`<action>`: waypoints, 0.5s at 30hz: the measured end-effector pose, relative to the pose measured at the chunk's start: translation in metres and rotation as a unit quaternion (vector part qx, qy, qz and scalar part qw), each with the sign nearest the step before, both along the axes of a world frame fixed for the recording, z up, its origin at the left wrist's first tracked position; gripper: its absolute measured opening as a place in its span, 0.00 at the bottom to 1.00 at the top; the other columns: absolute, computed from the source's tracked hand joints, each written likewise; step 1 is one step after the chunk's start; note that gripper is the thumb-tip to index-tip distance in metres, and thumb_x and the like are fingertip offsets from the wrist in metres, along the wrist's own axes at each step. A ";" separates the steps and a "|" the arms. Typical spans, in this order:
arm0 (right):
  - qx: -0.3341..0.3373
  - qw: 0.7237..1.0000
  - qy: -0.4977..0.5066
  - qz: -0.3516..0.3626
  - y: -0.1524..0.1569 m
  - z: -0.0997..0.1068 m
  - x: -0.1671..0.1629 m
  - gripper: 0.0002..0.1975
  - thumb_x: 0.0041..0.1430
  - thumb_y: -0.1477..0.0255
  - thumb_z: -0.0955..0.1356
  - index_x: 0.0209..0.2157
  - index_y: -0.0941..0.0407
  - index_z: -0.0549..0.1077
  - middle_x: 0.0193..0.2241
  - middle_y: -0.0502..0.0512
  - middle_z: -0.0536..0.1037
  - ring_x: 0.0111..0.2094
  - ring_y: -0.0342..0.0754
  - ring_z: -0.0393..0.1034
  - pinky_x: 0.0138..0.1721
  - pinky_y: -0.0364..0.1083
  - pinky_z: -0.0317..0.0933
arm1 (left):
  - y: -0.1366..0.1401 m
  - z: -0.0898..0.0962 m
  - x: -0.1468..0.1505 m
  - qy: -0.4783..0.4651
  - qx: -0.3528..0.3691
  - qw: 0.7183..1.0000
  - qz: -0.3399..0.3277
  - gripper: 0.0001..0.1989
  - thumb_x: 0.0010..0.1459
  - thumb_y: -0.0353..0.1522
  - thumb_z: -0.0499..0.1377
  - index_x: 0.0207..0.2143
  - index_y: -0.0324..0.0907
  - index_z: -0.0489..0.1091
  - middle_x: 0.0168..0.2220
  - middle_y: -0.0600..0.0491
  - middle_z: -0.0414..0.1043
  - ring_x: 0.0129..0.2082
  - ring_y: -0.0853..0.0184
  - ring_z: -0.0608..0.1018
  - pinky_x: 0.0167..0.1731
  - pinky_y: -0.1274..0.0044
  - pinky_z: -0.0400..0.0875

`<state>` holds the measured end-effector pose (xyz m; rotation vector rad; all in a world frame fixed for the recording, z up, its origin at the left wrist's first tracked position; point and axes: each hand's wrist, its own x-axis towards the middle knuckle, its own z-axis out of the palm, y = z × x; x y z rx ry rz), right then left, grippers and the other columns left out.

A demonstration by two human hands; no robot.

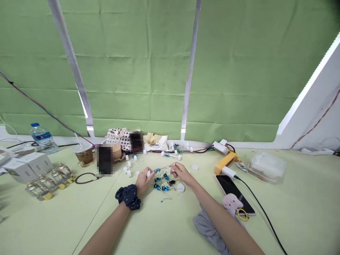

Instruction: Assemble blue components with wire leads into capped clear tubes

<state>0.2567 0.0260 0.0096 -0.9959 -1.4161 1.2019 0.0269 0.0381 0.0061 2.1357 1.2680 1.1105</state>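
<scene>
My left hand (143, 180), with a dark dotted scrunchie (128, 197) on its wrist, is closed around a small white plastic cap (148, 173). A shiny blue metal part (157, 170) lies close beside its fingertips. Across from it, my right hand (182, 174) is pinched; a thin metal rod reaches toward its fingertips, and what they hold is too small to make out. Between and below the hands lie several blue metal parts (165, 188) with thin rods, and a small black piece (172, 182). A round white disc (180, 188) and a bent hex key (166, 199) are nearby.
Several white-capped pieces (129, 164) lie behind my left hand. Glass bottles (57, 176), boxes (39, 162), a drink cup (84, 152) and a water bottle (44, 138) stand left. At right are a phone (231, 189), yellow device (224, 162), black cable (261, 207) and plastic container (267, 166).
</scene>
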 end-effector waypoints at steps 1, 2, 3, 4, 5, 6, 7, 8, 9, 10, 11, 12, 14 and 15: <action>0.034 0.999 -0.020 -0.001 -0.001 0.000 -0.001 0.20 0.52 0.55 0.64 0.39 0.57 0.65 0.26 0.51 0.70 0.21 0.39 0.59 0.21 0.39 0.51 | 0.001 0.001 0.000 -0.028 -0.008 1.000 0.009 0.17 0.56 0.44 0.47 0.27 0.42 0.65 0.19 0.57 0.64 0.22 0.67 0.68 0.26 0.76 0.60; 0.067 0.997 -0.039 -0.003 -0.002 0.001 -0.002 0.19 0.52 0.58 0.65 0.40 0.56 0.64 0.30 0.52 0.71 0.25 0.41 0.62 0.24 0.40 0.54 | 0.002 0.002 -0.001 -0.054 -0.018 0.998 0.015 0.18 0.57 0.44 0.46 0.24 0.42 0.64 0.18 0.57 0.63 0.21 0.68 0.67 0.25 0.77 0.60; 0.097 0.994 -0.057 -0.004 -0.003 0.002 -0.002 0.18 0.52 0.60 0.65 0.42 0.56 0.63 0.34 0.54 0.71 0.30 0.42 0.64 0.27 0.40 0.56 | 0.002 0.002 -0.002 -0.077 -0.032 0.996 0.017 0.19 0.57 0.45 0.46 0.23 0.42 0.63 0.17 0.57 0.61 0.20 0.68 0.66 0.24 0.77 0.59; 0.123 0.990 -0.074 -0.008 -0.004 0.003 -0.001 0.17 0.53 0.62 0.65 0.42 0.55 0.63 0.37 0.55 0.71 0.33 0.43 0.65 0.30 0.41 0.58 | 0.003 0.002 -0.003 -0.096 -0.048 0.994 0.015 0.20 0.57 0.45 0.45 0.22 0.41 0.63 0.15 0.57 0.59 0.18 0.69 0.65 0.22 0.77 0.58; 0.143 0.986 -0.090 -0.013 -0.005 0.005 -0.001 0.16 0.53 0.65 0.65 0.43 0.55 0.62 0.39 0.55 0.71 0.35 0.44 0.64 0.33 0.42 0.58 | 0.004 0.002 -0.004 -0.110 -0.062 0.992 0.012 0.21 0.58 0.45 0.44 0.21 0.41 0.62 0.14 0.58 0.58 0.17 0.69 0.64 0.21 0.77 0.57; 0.158 0.981 -0.107 -0.019 -0.006 0.007 0.000 0.15 0.53 0.66 0.65 0.42 0.55 0.63 0.40 0.55 0.70 0.36 0.44 0.64 0.34 0.42 0.58 | 0.005 0.002 -0.005 -0.121 -0.072 0.990 0.009 0.21 0.58 0.45 0.43 0.20 0.42 0.61 0.13 0.58 0.57 0.16 0.69 0.63 0.21 0.77 0.57; 0.170 0.977 -0.126 -0.023 -0.007 0.009 0.001 0.13 0.54 0.68 0.64 0.42 0.54 0.63 0.41 0.55 0.70 0.36 0.44 0.64 0.34 0.43 0.59 | 0.006 0.002 -0.005 -0.128 -0.077 0.989 0.007 0.22 0.58 0.44 0.43 0.19 0.42 0.61 0.13 0.58 0.57 0.16 0.69 0.63 0.21 0.77 0.57; 0.180 0.973 -0.145 -0.025 -0.008 0.011 0.002 0.12 0.55 0.69 0.64 0.42 0.54 0.64 0.41 0.54 0.70 0.36 0.45 0.64 0.34 0.43 0.59 | 0.006 0.001 -0.005 -0.132 -0.080 0.988 0.006 0.22 0.58 0.44 0.43 0.18 0.42 0.60 0.12 0.58 0.57 0.15 0.69 0.63 0.22 0.77 0.58; 0.189 0.968 -0.164 -0.022 -0.009 0.012 0.003 0.11 0.55 0.70 0.63 0.42 0.54 0.65 0.41 0.54 0.70 0.36 0.45 0.64 0.34 0.43 0.59 | 0.007 0.001 -0.006 -0.136 -0.080 0.987 0.007 0.23 0.59 0.44 0.42 0.17 0.42 0.60 0.11 0.58 0.57 0.16 0.69 0.64 0.22 0.76 0.59; 0.198 0.963 -0.182 -0.016 -0.010 0.014 0.003 0.12 0.56 0.71 0.62 0.43 0.53 0.66 0.42 0.54 0.69 0.37 0.45 0.64 0.34 0.43 0.59 | 0.007 0.000 -0.006 -0.140 -0.081 0.987 0.008 0.23 0.59 0.44 0.42 0.17 0.43 0.60 0.11 0.57 0.58 0.16 0.68 0.64 0.22 0.76 0.59; 0.207 0.958 -0.199 -0.007 -0.010 0.015 0.004 0.13 0.56 0.72 0.62 0.44 0.53 0.67 0.42 0.54 0.69 0.38 0.45 0.64 0.34 0.43 0.59 | 0.008 -0.001 -0.006 -0.143 -0.082 0.986 0.008 0.23 0.59 0.44 0.42 0.16 0.43 0.60 0.11 0.57 0.58 0.16 0.68 0.65 0.22 0.76 0.60; 0.216 0.953 -0.214 0.003 -0.011 0.015 0.004 0.14 0.57 0.73 0.61 0.45 0.52 0.68 0.43 0.54 0.68 0.39 0.46 0.64 0.34 0.43 0.59 | 0.008 -0.001 -0.006 -0.146 -0.083 0.986 0.006 0.24 0.59 0.44 0.41 0.16 0.43 0.60 0.11 0.56 0.58 0.16 0.68 0.65 0.23 0.75 0.61; 0.237 0.940 -0.245 0.017 -0.012 0.015 0.004 0.17 0.58 0.75 0.60 0.48 0.51 0.69 0.43 0.55 0.67 0.42 0.47 0.63 0.38 0.44 0.59 | 0.008 -0.002 -0.005 -0.149 -0.088 0.985 0.000 0.24 0.59 0.43 0.41 0.14 0.44 0.59 0.11 0.55 0.58 0.16 0.67 0.65 0.23 0.75 0.62; 0.249 0.932 -0.263 0.021 -0.012 0.015 0.004 0.17 0.58 0.76 0.60 0.48 0.50 0.69 0.43 0.55 0.66 0.43 0.47 0.62 0.41 0.45 0.59 | 0.007 -0.002 -0.005 -0.149 -0.090 0.985 -0.003 0.24 0.59 0.43 0.41 0.13 0.44 0.58 0.11 0.55 0.57 0.16 0.67 0.65 0.23 0.75 0.62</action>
